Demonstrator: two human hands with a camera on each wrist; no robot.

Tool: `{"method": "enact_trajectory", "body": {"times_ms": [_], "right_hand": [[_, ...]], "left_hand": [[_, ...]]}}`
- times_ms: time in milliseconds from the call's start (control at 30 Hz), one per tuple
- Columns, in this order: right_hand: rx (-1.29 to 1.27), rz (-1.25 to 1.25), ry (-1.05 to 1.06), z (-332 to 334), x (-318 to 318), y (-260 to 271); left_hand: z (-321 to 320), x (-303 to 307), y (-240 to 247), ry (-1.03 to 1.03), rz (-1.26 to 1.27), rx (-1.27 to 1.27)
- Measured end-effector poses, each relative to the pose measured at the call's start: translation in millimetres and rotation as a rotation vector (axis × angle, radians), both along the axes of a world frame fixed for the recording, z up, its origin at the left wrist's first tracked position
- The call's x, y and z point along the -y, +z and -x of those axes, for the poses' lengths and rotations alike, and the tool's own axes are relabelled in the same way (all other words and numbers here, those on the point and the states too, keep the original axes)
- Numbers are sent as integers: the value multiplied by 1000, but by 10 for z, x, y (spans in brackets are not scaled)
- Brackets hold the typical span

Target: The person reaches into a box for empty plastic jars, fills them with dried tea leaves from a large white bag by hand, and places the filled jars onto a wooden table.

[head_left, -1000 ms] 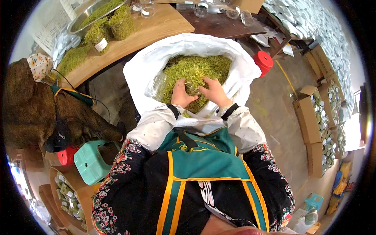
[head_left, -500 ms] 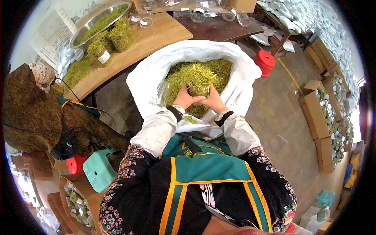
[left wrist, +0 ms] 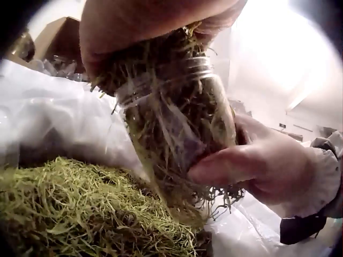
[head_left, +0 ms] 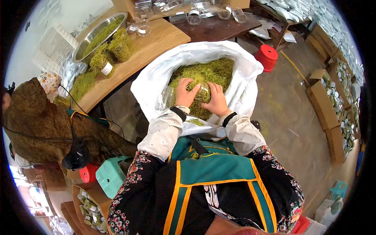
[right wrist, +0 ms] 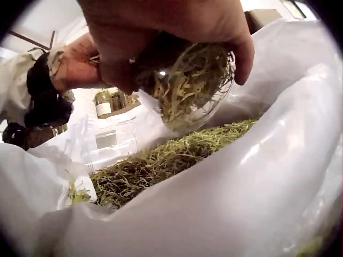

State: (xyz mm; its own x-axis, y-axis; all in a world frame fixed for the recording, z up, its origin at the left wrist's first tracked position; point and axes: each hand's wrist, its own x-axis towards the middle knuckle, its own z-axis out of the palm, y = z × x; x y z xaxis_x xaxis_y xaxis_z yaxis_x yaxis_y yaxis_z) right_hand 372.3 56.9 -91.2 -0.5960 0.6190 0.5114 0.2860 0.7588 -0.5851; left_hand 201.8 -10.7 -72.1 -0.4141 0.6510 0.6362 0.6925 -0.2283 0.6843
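Observation:
A clear jar (left wrist: 179,134) packed with dried yellow-green herb strands is tilted above the open white bag (head_left: 150,74). My right hand (head_left: 217,101) grips the jar's side; in the left wrist view its thumb lies along the wall. My left hand (head_left: 185,94) is cupped over the jar's mouth, its fingers curled round the strands that stick out there. Loose herb (left wrist: 80,209) fills the bag below. A second clear jar (right wrist: 110,147) lies inside the bag on the left, against the plastic.
At the back left, a wooden table (head_left: 164,35) bears a metal basin (head_left: 80,51) and herb-filled jars (head_left: 120,49). Clear jars (head_left: 194,17) stand farther back. A red stool (head_left: 266,58) is right of the bag; a green stool (head_left: 111,176) and a person (head_left: 43,121) are at left.
The hands have lifted the herb-filled jar from the heap. The left hand has gone from the jar's side to its mouth, and the tall tuft on top is now lower.

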Motion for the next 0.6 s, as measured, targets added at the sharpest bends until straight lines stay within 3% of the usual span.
{"method": "enact_trajectory", "body": {"times_ms": [67,167,200,333,467,533,567,600], "right_hand": [[38,10,-47,6,-6,-17],[44,-22,-32,-15,-20,-110],[52,14,23,-26,-28,-102],[64,122,215,-50,-114,-183],[79,191,236,-26,-156,-250],[52,270,222,18,-181,-230],[63,345,178,16,-169,-218],[60,346,174,20,-154,-183]], "left_hand": [[48,4,-84,28,145,86],[38,62,38,-35,317,-52],[30,69,56,-77,377,-156],[133,56,-3,-294,586,-169],[133,156,-34,-277,498,-48],[44,250,213,-224,251,-64],[117,240,154,-108,122,-311],[110,263,124,-113,122,-313]]}}
